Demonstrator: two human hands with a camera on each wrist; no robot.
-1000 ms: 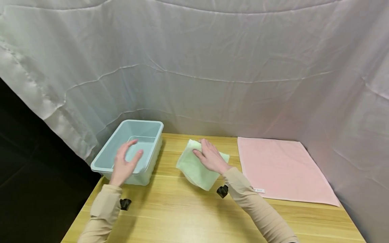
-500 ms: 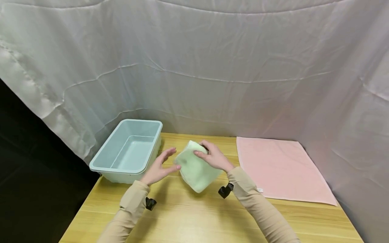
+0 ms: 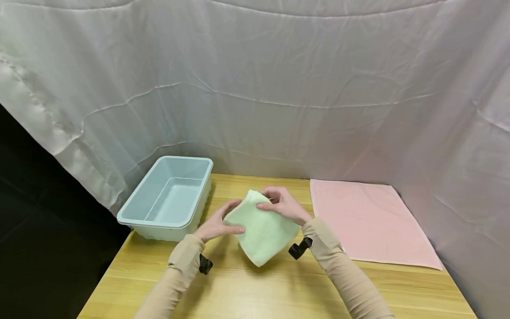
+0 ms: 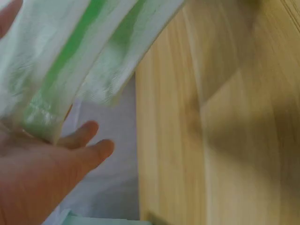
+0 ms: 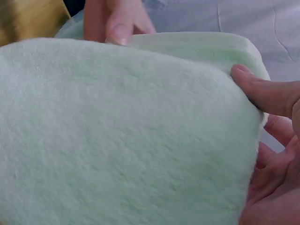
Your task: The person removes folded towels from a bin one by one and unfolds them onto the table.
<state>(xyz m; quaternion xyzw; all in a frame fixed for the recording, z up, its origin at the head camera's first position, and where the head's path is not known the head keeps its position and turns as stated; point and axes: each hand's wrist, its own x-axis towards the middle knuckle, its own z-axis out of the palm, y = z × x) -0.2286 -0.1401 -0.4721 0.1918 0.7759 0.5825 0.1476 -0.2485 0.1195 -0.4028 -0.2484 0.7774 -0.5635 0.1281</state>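
Note:
A folded pale green towel [image 3: 264,230] hangs tilted over the middle of the table, its lower corner pointing toward the person. My right hand [image 3: 287,206] pinches its upper right edge, thumb on the near face and fingers behind. At the left edge is my left hand [image 3: 221,223], its thumb across the near side and its fingers reaching behind. The left wrist view shows several folded layers of the towel [image 4: 70,61] beside the left hand [image 4: 42,173]. From the right wrist, the fuzzy towel [image 5: 126,131] fills most of the view, with the right thumb [image 5: 267,96] on its edge.
A light blue plastic bin [image 3: 191,221] stands at the left of the wooden table [image 3: 247,297]. To the right, a pink towel [image 3: 370,221] lies spread flat. Grey curtains [image 3: 271,88] hang behind the table, and a black area borders its left side.
My left hand has moved right from over the bin to the green towel's left edge. The right hand keeps its hold, and the towel has turned and come slightly nearer the person.

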